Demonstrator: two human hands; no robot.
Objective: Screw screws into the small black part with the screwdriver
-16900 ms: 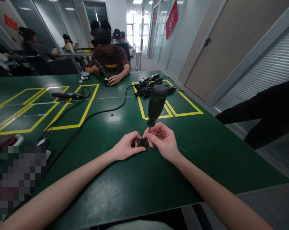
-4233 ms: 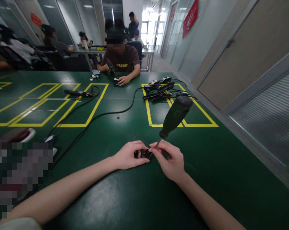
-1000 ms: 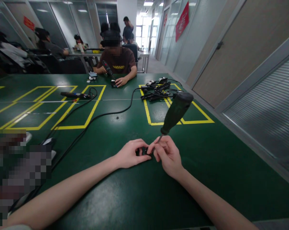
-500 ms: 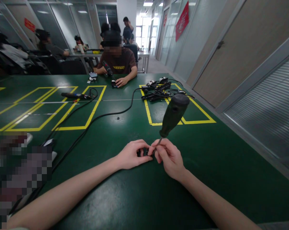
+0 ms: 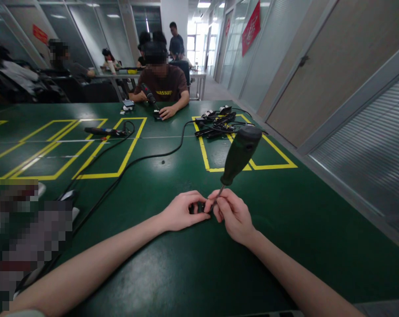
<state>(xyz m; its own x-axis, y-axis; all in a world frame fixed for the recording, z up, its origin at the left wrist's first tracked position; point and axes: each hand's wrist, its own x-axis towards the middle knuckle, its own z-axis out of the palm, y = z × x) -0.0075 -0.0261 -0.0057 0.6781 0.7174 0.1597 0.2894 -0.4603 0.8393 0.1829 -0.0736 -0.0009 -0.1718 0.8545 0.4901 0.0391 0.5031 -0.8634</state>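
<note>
Near the middle of the green table, my right hand [image 5: 234,215] pinches the thin metal shaft of a screwdriver [image 5: 241,154]. Its thick dark handle rises above the fingers and leans to the right, while the tip is hidden among them. My left hand [image 5: 184,211] is closed right beside it, thumb and forefinger holding a small black part [image 5: 203,207] at the screwdriver's lower end. Fingers cover most of that part, so its kind cannot be made out.
A black cable [image 5: 146,157] crosses the green table [image 5: 173,273]. Black devices and cords [image 5: 217,123] lie heaped in a yellow-taped area at the back right. A dark corded tool [image 5: 103,131] lies at the left. Opposite sits a person [image 5: 164,83] holding a power screwdriver [image 5: 148,93].
The screwdriver's handle has turned slightly and its top sits a touch higher. Both hands keep nearly the same place and grip.
</note>
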